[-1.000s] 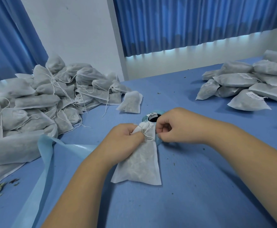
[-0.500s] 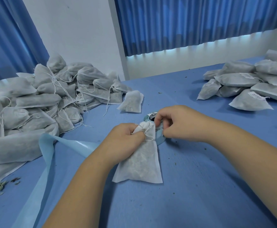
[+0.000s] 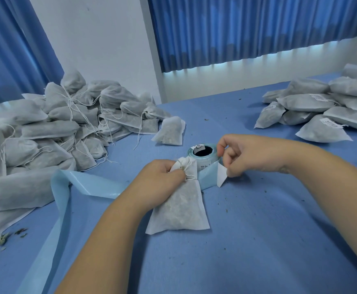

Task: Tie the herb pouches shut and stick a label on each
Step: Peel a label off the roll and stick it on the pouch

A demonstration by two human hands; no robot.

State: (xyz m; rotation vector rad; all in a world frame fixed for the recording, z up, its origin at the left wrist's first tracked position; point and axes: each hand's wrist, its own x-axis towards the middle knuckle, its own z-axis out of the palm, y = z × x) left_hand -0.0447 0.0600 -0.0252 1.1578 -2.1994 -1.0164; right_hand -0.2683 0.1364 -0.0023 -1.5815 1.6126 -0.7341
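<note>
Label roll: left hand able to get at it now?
Probably not freely: the left hand grips the pouch by its neck, and that pouch lies between it and the label roll.

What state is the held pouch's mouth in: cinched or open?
Cinched: the pouch neck is gathered tight, with string looped round it, pinched by the left hand. Knotted or not, cannot tell.

tied white pouch [image 3: 181,205] flat beside label roll [image 3: 203,154].
</note>
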